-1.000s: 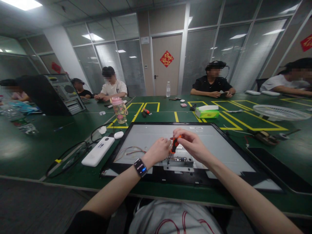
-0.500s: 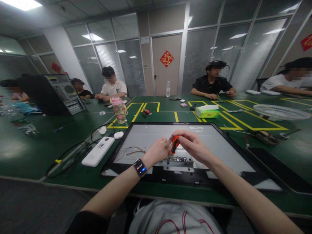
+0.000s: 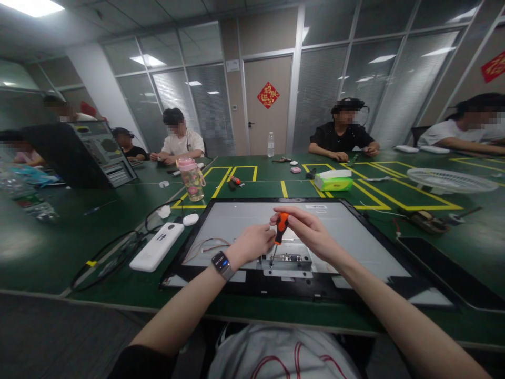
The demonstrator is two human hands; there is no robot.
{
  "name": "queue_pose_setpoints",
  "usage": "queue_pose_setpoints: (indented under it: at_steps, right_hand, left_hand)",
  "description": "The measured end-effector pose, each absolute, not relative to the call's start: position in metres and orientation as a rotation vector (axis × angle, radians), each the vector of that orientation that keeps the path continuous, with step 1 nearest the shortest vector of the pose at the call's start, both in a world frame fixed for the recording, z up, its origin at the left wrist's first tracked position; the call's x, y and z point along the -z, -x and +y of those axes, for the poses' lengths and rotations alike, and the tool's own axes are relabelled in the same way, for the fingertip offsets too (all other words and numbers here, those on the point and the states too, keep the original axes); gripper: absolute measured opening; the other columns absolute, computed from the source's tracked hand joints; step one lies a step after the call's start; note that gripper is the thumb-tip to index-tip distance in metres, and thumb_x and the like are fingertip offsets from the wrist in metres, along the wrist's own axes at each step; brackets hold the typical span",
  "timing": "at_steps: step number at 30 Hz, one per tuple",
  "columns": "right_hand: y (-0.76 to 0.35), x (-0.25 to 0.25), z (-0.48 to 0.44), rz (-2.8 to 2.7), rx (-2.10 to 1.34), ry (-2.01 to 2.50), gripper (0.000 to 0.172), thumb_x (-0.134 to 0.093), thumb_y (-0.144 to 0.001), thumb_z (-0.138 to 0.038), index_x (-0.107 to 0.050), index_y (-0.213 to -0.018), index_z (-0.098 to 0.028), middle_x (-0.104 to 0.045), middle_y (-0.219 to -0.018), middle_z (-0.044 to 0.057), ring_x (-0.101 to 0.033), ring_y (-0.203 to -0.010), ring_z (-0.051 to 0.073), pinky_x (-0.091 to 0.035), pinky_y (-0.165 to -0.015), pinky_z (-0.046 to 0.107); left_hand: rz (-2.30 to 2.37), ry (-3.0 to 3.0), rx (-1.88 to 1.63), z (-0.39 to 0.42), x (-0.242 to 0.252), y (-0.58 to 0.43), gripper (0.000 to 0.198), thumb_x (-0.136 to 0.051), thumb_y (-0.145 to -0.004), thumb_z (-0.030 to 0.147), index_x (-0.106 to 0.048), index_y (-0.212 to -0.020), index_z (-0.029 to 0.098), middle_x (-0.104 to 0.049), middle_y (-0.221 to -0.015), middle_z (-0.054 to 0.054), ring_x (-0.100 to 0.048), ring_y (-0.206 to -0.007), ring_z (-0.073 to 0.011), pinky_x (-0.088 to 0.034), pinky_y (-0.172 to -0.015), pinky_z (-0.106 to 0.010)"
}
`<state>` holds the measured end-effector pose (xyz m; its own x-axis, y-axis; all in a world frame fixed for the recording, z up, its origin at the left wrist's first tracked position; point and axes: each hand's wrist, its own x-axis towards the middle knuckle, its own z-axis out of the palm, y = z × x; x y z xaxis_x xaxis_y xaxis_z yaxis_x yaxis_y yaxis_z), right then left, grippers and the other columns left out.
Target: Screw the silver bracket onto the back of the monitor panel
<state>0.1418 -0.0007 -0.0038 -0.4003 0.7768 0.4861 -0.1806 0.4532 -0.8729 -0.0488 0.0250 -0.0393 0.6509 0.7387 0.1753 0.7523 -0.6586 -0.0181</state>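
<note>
A large flat display panel (image 3: pixel 371 247) with a black frame lies on the table in front of me. My right hand (image 3: pixel 311 231) holds a screwdriver (image 3: pixel 281 226) by its orange and black handle, fingers closed around it. The shaft points down, slightly tilted, its tip at the left end of a metal bracket (image 3: pixel 303 267) with a small circuit board near the panel's front edge. Close beside the handle, my left hand (image 3: pixel 252 245) has its fingers curled together; whatever they pinch is hidden. Thin wires (image 3: pixel 205 243) run across the panel left of that hand.
Left of the panel are a white power bank (image 3: pixel 158 247), a small white case (image 3: pixel 191 219) and black cables (image 3: pixel 114 252). Behind stand a pink-lidded bottle (image 3: pixel 192 181) and a green tissue pack (image 3: pixel 333 181). A dark slab (image 3: pixel 445 268) lies right. Several people sit around the table.
Both hands stay at the bracket. My right fingers have straightened somewhat around the screwdriver handle, which now stands a little more upright. Another person has appeared behind the computer tower at left.
</note>
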Motion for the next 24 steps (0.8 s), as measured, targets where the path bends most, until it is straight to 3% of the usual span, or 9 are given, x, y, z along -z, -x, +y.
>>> queue_pose_setpoints:
  at_steps: [3,9,13,19,24]
  right_hand:
    - [-0.1414,0.0028,-0.0008,-1.721,-1.058,0.524,0.032,-0.056,-0.096,-0.041,-0.068,-0.124,-0.029,-0.075,-0.104,0.007,-0.069,-0.101,0.022,-0.051,-0.098,0.043]
    - [-0.1411,0.0018,-0.0031,-1.761,-0.702,0.597,0.025,-0.065,-0.091,-0.031,-0.074,-0.114,-0.028,-0.069,-0.103,0.007,-0.066,-0.099,0.022,-0.053,-0.092,0.039]
    - [-0.1414,0.0029,-0.0042,-1.815,-0.847,0.551,0.036,-0.052,-0.098,-0.028,-0.063,-0.132,-0.031,-0.070,-0.108,0.007,-0.067,-0.106,0.022,-0.052,-0.095,0.040]
    - [-0.1397,0.0062,-0.0007,-1.767,-0.585,0.645,0.032,-0.064,-0.090,-0.027,-0.071,-0.122,-0.028,-0.067,-0.100,0.007,-0.065,-0.091,0.021,-0.053,-0.087,0.040]
    - [-0.1394,0.0061,-0.0029,-1.803,-0.816,0.553,0.039,-0.050,-0.098,-0.026,-0.060,-0.135,-0.030,-0.070,-0.107,0.007,-0.067,-0.106,0.022,-0.055,-0.093,0.041]
  left_hand:
    - [-1.320,2.818,0.271,0.0254,0.0401,0.0511,0.026,-0.042,-0.101,0.030,-0.065,-0.101,0.017,-0.066,-0.103,-0.008,-0.065,-0.089,-0.0220,-0.049,-0.077,-0.030]
    - [-1.362,2.855,0.285,0.0276,0.0435,0.0516,0.031,-0.037,-0.102,0.031,-0.064,-0.101,0.018,-0.066,-0.102,-0.008,-0.065,-0.089,-0.0220,-0.049,-0.078,-0.031]
    - [-1.375,2.878,0.286,0.0289,0.0434,0.0510,0.029,-0.039,-0.101,0.031,-0.064,-0.101,0.018,-0.066,-0.105,-0.009,-0.065,-0.092,-0.0232,-0.049,-0.080,-0.032]
    - [-1.372,2.869,0.289,0.0269,0.0412,0.0509,0.032,-0.036,-0.102,0.031,-0.065,-0.102,0.017,-0.066,-0.105,-0.010,-0.066,-0.093,-0.0241,-0.050,-0.081,-0.033]
    - [-1.375,2.887,0.293,0.0271,0.0414,0.0519,0.028,-0.040,-0.100,0.030,-0.065,-0.104,0.017,-0.066,-0.106,-0.010,-0.066,-0.094,-0.0243,-0.051,-0.084,-0.034]
